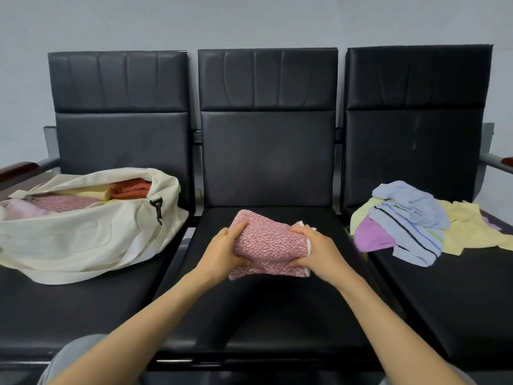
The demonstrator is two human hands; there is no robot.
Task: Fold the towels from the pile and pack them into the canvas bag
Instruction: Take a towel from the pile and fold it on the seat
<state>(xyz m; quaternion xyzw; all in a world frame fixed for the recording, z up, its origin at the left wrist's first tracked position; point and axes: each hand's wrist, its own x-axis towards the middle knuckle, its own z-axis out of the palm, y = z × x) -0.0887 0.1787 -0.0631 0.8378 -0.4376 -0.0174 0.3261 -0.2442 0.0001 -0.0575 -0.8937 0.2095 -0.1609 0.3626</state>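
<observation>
head view: a folded towel [268, 247], pink speckled with white and nubbly in weave, sits at the middle of the centre seat [266, 315] of a row of three black padded seats. it is doubled into a thick, roughly rectangular pad, slightly tilted, with a white hem showing at its right edge. its far corner rests on the cushion; whether the near edge is lifted cannot be told.

the left hand [222, 252] grips the towel's left edge, thumb on top and fingers curled beneath. the right hand [316, 252] grips the right edge by the white hem, thumb on top too.

the canvas bag [83, 245], cream-coloured and slumped, lies on the left seat with its mouth open toward the camera. folded towels lie inside it: an orange one [130, 188], a pale yellow one [88, 190], a pink speckled one [61, 202] and a light pink one [19, 208]. a black clip [157, 207] hangs at the bag's end.

the pile [410, 226] of loose towels lies on the right seat, well apart from the hands: light blue on top, a blue striped one, purple at the left, yellow spread to the right.
</observation>
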